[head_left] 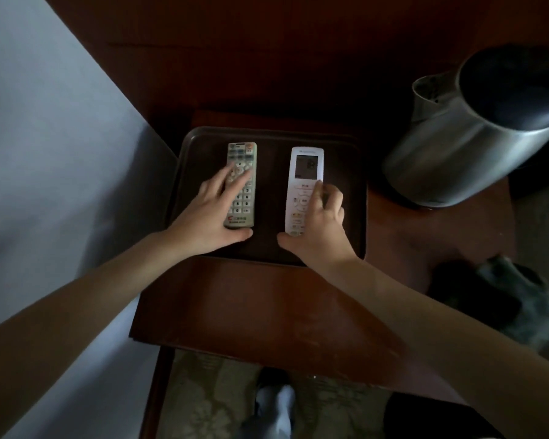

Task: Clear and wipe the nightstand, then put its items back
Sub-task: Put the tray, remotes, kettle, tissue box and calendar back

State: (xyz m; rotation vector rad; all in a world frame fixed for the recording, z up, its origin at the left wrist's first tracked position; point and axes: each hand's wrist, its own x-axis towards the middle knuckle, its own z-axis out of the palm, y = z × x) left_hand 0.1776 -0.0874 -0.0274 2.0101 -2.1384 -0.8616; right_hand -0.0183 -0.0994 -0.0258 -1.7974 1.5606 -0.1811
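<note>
A dark brown tray [268,136] lies on the reddish wooden nightstand [260,308]. Two remotes lie lengthwise in it. A grey TV remote [243,153] with number keys is on the left; my left hand [208,217] rests over its lower half, fingers on the buttons and thumb at its near end. A white remote with a small screen [308,163] is on the right; my right hand [319,226] covers its lower right side, thumb at its near end. Whether either remote is lifted off the tray cannot be told.
A steel electric kettle [457,144] stands at the nightstand's back right. A dark grey cloth [501,296] lies at the right edge. A white bed sheet [54,160] borders the left. A patterned floor [210,403] and my foot [274,403] show below.
</note>
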